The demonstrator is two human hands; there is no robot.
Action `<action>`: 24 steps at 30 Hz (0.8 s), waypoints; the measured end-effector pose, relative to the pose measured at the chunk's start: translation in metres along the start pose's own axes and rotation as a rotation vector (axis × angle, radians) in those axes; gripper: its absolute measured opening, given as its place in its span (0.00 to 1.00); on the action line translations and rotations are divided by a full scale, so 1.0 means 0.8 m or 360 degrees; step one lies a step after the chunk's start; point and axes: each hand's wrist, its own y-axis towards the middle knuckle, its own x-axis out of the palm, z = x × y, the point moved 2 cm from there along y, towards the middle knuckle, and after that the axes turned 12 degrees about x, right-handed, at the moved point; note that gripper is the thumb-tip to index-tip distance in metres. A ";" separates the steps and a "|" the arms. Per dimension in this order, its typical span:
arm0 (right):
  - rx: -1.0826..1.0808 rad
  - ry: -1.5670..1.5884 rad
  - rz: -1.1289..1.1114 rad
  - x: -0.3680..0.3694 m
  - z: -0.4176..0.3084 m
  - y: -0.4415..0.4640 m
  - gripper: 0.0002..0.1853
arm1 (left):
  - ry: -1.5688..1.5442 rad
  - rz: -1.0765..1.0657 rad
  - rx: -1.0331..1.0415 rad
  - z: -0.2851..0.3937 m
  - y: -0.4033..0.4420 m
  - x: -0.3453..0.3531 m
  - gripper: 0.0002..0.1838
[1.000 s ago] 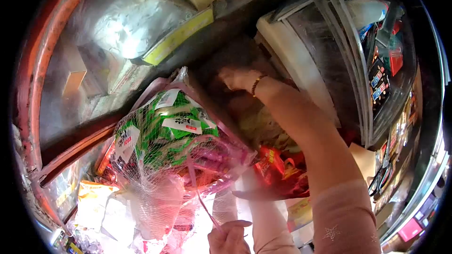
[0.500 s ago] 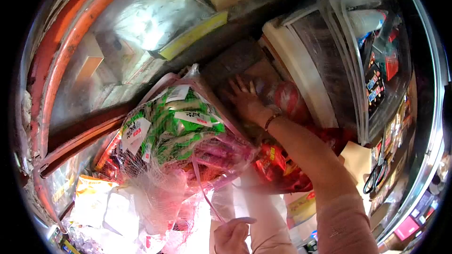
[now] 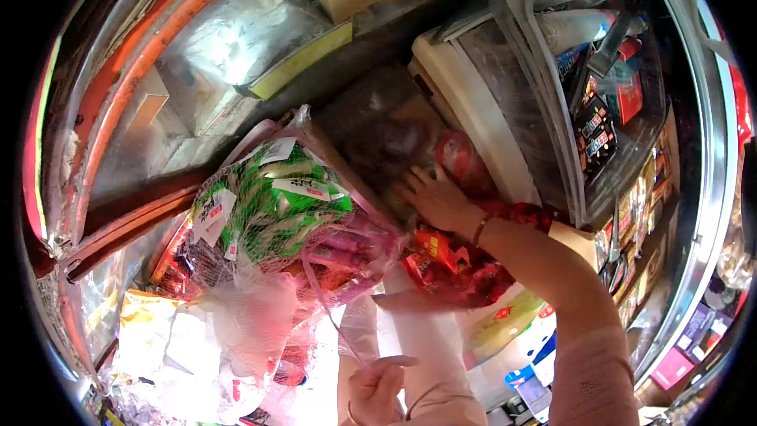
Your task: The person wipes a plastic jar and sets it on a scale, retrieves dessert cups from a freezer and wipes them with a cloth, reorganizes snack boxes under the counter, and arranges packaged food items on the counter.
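Observation:
My right hand (image 3: 443,201) lies over the dark recess with fingers spread, close to a round red-and-white item (image 3: 464,159) that looks wrapped in clear plastic. Just below its wrist sit shiny red packets (image 3: 438,256). At the bottom middle, my left hand (image 3: 377,388) is closed on a thin pink strap (image 3: 325,304), which runs up to a net bag (image 3: 252,225). Green packets with white labels (image 3: 303,187) and pink packages (image 3: 351,248) show through the mesh.
An orange-red metal frame (image 3: 134,55) edges the left side. A white-edged bin (image 3: 481,110) and clear plastic trays stand at upper right, with black snack packets (image 3: 595,136) inside. Bright white and orange packages (image 3: 146,331) lie at lower left.
My right hand has drawn back toward me from deeper in the dark recess, its fingers still spread. My left hand keeps its hold on the pink strap. The view has shifted slightly.

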 end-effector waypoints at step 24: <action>0.0061 0.0457 -0.0437 -0.037 0.021 0.016 0.31 | -0.0230 0.0156 -0.0051 -0.017 -0.011 -0.009 0.13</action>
